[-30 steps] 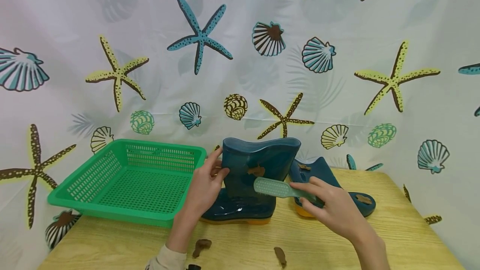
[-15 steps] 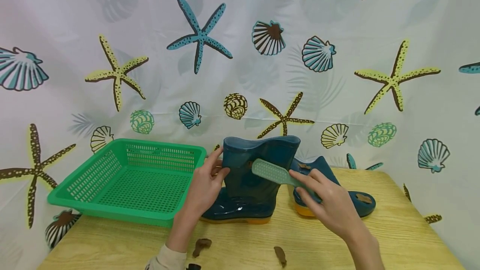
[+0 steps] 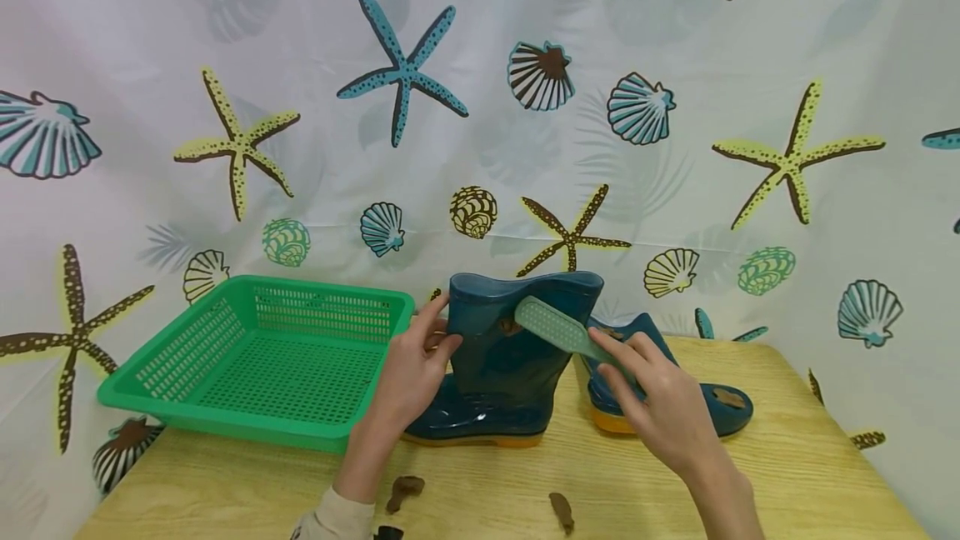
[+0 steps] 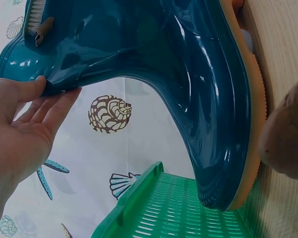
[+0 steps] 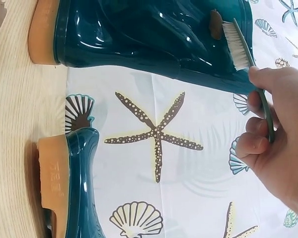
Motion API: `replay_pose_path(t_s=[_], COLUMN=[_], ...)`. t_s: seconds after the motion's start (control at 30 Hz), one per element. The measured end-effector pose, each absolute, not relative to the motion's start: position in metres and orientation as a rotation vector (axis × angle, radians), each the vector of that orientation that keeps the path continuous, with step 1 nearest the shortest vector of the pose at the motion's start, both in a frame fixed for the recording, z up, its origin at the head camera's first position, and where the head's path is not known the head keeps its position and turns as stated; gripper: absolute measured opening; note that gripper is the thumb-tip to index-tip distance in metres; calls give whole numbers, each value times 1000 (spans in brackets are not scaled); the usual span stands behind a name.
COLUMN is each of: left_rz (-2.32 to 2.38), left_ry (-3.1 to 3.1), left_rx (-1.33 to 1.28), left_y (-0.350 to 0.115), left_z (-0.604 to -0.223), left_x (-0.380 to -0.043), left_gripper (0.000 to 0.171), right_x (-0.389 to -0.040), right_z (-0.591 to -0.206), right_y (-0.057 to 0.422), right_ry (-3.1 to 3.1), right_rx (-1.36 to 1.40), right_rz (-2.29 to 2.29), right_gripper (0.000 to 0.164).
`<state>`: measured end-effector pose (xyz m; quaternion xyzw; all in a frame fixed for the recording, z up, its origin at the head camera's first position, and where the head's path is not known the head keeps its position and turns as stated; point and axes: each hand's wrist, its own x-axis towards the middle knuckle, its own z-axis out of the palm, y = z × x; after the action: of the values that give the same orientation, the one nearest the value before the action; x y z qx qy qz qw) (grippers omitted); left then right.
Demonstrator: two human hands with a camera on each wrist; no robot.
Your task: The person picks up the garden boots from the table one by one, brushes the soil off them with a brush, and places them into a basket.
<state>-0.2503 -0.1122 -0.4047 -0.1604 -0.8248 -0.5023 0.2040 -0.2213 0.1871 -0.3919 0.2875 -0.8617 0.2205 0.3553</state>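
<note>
A dark blue rubber boot (image 3: 495,373) with an orange sole stands upright on the table, toe to the left. My left hand (image 3: 416,365) grips the left side of its shaft near the top, thumb on the near face. A pale green brush (image 3: 553,325) is in my right hand (image 3: 663,398), held by its handle. Its white bristles (image 5: 235,47) face the upper shaft, beside a brown mud-like patch (image 5: 216,25). In the head view the brush head partly covers that patch. The second boot (image 3: 723,419) lies behind my right hand, with brown patches on it.
A green plastic basket (image 3: 225,432) stands to the left of the boot. Two brown lumps, one on the left (image 3: 405,493) and one on the right (image 3: 562,512), lie on the wooden table (image 3: 480,490) in front. A patterned curtain (image 3: 480,148) hangs behind.
My right hand has raised the brush up the boot's shaft and tilted its head upward. The brown patch looks smaller and more covered. My left hand stays in place.
</note>
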Motion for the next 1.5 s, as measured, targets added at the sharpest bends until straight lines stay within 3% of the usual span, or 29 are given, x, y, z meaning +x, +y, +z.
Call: replay_pose_path(t_s=[0.5, 1.03, 1.5], left_rz=[-1415, -1388, -1416], left_ry=[-2301, -2313, -2315], left_rx=[-448, -465, -464], left_y=[-112, -110, -111], left_z=[-404, -405, -405], left_x=[-251, -252, -251], left_gripper=[57, 59, 60], right_x=[-214, -218, -217], right_z=[-391, -393, -396], right_y=[183, 182, 177], right_ry=[-2568, -2334, -2542], right_rx=[813, 706, 753], right_rz=[634, 537, 484], right_gripper=[35, 46, 36])
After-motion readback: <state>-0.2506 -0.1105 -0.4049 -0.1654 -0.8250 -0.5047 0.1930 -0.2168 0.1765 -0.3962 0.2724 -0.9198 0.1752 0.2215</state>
